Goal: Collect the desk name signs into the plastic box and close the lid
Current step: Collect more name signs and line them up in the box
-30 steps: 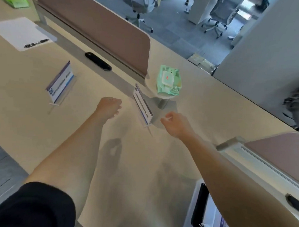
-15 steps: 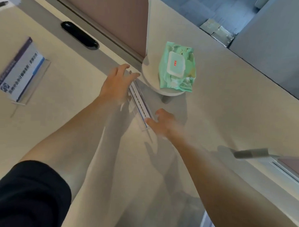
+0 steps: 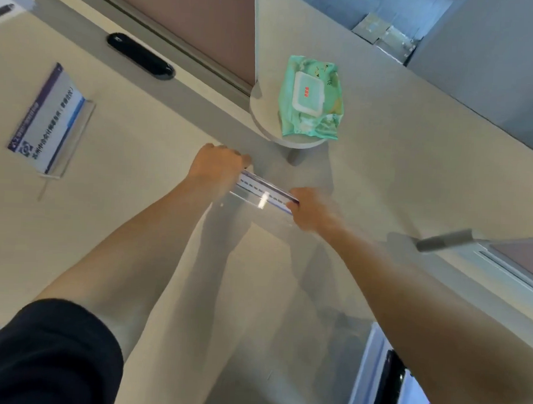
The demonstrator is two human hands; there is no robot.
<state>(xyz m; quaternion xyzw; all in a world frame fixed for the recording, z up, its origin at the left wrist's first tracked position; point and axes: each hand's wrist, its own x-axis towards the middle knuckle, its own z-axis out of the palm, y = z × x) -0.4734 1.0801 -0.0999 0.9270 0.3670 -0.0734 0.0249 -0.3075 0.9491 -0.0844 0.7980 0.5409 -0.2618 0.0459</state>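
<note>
Far left of the wet-wipes pack (image 3: pixel 312 100), a second name sign (image 3: pixel 47 122) stands, its Chinese print too small to read. Below the pack, the left hand (image 3: pixel 218 166) and right hand (image 3: pixel 310 210) each grip one end of the acrylic name sign (image 3: pixel 264 191), whose long axis spans them. The plastic box (image 3: pixel 369 362) lies lower right of the pack, nearer the right hand.

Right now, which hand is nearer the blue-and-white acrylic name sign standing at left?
Left. The left hand sits right of the blue-and-white acrylic name sign; the right hand, farther right.
</note>
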